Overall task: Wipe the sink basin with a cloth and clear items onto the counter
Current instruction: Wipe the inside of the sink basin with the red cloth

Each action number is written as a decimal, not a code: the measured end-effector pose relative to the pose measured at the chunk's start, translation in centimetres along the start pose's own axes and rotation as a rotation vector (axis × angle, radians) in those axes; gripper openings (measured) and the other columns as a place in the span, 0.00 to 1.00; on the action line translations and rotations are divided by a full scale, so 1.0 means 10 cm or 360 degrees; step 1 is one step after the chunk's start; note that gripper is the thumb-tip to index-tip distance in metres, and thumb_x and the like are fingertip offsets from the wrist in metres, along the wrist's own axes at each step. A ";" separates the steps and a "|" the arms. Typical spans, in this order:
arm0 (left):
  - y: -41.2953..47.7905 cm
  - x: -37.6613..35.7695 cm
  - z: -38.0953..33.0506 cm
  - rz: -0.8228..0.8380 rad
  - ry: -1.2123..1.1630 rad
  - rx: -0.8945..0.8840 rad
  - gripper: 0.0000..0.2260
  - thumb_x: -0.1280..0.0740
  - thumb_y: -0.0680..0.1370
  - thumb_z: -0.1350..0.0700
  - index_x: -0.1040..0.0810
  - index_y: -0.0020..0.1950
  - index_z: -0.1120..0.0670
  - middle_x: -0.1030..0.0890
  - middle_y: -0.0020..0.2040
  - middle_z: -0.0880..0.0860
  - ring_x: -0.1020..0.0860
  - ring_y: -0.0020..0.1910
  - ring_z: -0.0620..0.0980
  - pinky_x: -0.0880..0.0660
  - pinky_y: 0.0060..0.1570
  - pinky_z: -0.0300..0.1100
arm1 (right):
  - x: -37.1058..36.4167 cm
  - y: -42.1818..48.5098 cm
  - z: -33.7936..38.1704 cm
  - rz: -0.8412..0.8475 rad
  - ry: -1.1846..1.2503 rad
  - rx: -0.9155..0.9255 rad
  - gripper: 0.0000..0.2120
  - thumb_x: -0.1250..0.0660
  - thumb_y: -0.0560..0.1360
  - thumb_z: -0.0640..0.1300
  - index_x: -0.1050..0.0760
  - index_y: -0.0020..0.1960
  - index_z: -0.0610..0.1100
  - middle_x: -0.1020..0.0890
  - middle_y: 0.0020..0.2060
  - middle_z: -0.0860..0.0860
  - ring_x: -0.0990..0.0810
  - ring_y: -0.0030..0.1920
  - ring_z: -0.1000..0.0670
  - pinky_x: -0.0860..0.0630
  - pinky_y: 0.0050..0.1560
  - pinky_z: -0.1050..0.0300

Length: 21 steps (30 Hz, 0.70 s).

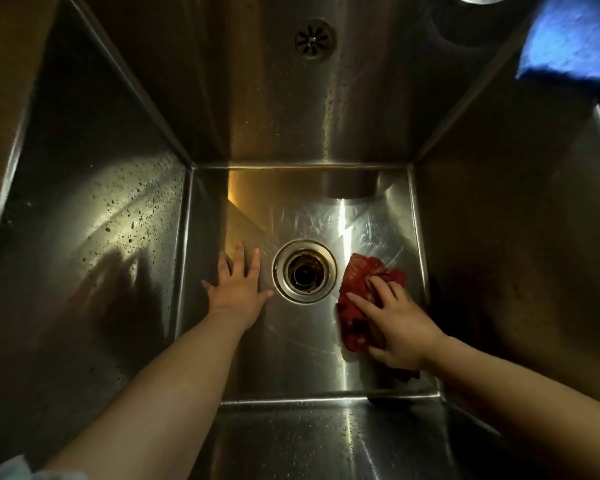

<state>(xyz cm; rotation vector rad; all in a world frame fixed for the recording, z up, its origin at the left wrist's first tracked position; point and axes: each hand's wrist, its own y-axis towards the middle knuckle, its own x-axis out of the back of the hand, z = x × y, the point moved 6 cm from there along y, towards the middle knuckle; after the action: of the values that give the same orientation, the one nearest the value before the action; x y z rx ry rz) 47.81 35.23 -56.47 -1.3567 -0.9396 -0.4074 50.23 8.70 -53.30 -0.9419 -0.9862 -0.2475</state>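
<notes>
- Wiping underway: your right hand [400,327] grips the red cloth [357,271] beside the drain [304,270]; left hand [238,289] spread flat.
- Basin floor [291,358] streaked, walls [118,220] spotted, likely unwiped.

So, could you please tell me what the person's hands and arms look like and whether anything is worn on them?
The left hand and right hand are bare: no gloves, and no ring, watch or bracelet shows. The left forearm and right forearm are uncovered too. A bit of pale fabric at the lower left corner may be a pushed-up sleeve.
</notes>
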 end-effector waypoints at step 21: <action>0.09 0.40 0.02 -0.0134 -0.0207 -0.0049 0.30 0.49 0.80 0.39 0.66 0.74 0.39 0.64 0.77 0.48 0.62 0.75 0.56 0.51 0.68 0.69 | 0.75 0.80 -0.03 -0.1054 0.1038 -0.0461 0.20 0.41 0.77 0.53 0.35 0.69 0.56 0.40 0.72 0.53 0.40 0.71 0.49 0.37 0.65 0.51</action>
<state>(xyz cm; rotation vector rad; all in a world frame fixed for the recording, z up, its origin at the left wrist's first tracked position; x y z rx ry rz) 50.75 36.69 -54.07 -1.3877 -1.1048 -0.4026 59.21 14.88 -51.94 -0.6847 -0.6244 -1.2022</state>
